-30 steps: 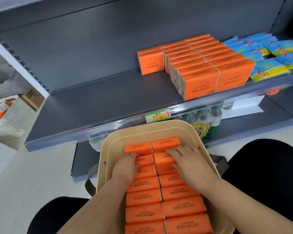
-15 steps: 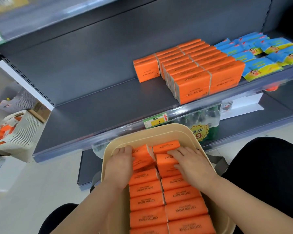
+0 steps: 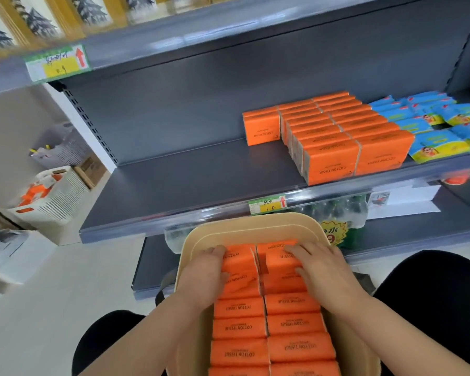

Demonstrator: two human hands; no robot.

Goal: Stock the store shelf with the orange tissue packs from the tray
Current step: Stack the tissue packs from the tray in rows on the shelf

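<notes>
A beige tray (image 3: 251, 223) on my lap holds two rows of orange tissue packs (image 3: 272, 348). My left hand (image 3: 201, 275) grips the far packs of the left row (image 3: 239, 272), which are tipped up out of the row. My right hand (image 3: 320, 270) clasps the far packs of the right row (image 3: 280, 270) from the right side. On the grey shelf (image 3: 190, 180) ahead, stocked orange packs (image 3: 334, 137) stand in two full rows with one more pack to their left.
Blue and yellow packets (image 3: 440, 126) lie right of the orange rows on the shelf. A price tag (image 3: 266, 204) sits on the shelf edge, bottles (image 3: 337, 210) below it. A white basket (image 3: 52, 199) stands on the floor at left. My dark-clad knees flank the tray.
My left hand slid to the tray's left wall and tipped up the far left packs. My right hand closed on the far right packs. The view tilted upward.
</notes>
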